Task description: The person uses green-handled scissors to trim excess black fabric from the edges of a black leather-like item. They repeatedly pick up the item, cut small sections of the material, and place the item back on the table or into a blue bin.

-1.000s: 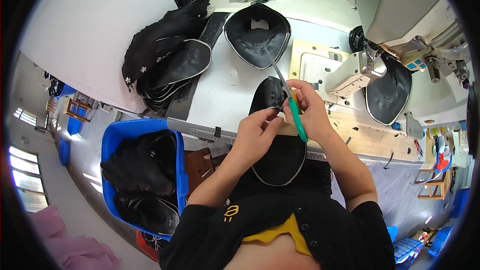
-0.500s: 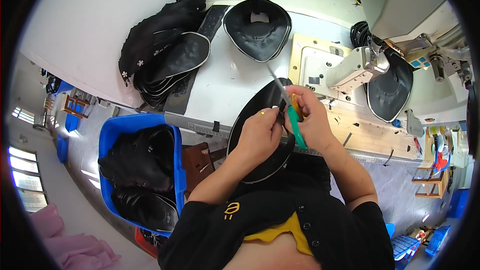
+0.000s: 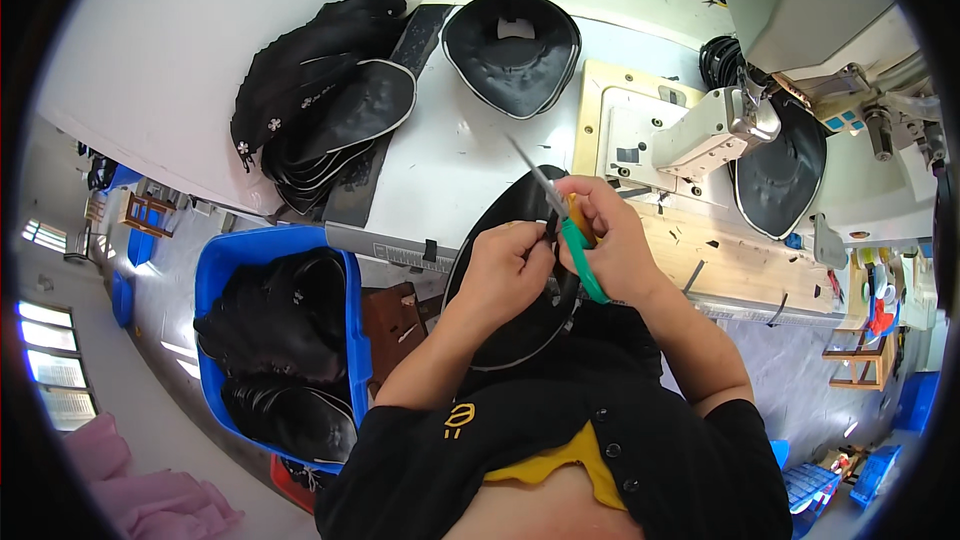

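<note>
A black oval padded piece with pale piping (image 3: 500,325) rests against my body at the table's near edge. My left hand (image 3: 508,270) pinches its upper rim. My right hand (image 3: 610,240) grips scissors with green and orange handles (image 3: 572,240); their metal blades point up and left over the piece. Both hands meet just above the piece's top edge.
A sewing machine (image 3: 760,90) stands on a wooden plate at the right, with another black piece (image 3: 780,175) under it. One finished piece (image 3: 512,38) lies farther back. A stack of black pieces (image 3: 330,110) sits at the left. A blue bin (image 3: 225,270) holds more.
The black piece and both hands have drawn slightly nearer my body and lower in view. The scissors stay in my right hand, blades still pointing up-left.
</note>
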Available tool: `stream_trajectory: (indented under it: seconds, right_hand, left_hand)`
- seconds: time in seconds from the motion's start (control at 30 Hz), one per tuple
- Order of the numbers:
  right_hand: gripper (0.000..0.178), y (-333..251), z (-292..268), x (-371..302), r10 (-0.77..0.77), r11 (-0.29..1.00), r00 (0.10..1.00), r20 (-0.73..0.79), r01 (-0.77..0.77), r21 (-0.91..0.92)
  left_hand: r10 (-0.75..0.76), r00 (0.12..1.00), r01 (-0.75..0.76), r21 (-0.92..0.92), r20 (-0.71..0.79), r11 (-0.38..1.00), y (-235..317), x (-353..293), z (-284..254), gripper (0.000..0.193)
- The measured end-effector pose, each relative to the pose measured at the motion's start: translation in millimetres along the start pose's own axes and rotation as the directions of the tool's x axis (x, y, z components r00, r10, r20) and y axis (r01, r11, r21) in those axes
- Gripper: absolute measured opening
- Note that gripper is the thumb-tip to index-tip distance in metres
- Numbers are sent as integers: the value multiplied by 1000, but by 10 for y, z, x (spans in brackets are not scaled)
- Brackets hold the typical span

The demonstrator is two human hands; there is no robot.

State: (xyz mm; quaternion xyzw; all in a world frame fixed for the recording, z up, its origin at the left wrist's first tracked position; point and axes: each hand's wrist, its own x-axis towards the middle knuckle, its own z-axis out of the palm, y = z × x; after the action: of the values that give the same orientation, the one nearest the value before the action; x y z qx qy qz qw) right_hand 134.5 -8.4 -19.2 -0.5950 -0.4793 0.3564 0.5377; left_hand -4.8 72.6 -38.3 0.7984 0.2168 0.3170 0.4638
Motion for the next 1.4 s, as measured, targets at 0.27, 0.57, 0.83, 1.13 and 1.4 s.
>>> stream_trajectory:
  seconds: [0.27,0.57,0.83,1.13,1.4]
  right_hand:
    - [49,11,-53,35,241,937,945,-219,-168,306]
    - [52,104,-117,28,141,947,986,-85,-109,303]
    - [60,-160,-461,-337,-243,799,959,-144,114,-590]
    - [60,-37,-650,-455,-439,284,894,90,233,-930]
    - [62,-2,-687,-425,-457,294,880,132,289,-911]
  left_hand:
    - [-385,906,418,-524,178,742,-142,-42,67,14]
    - [-456,877,447,-610,153,654,-120,-52,121,15]
    - [-429,890,259,-945,154,199,-242,-95,72,16]
    - [-361,930,136,-975,65,173,-208,-83,276,12]
    - [-368,923,144,-987,110,65,-279,-90,287,10]
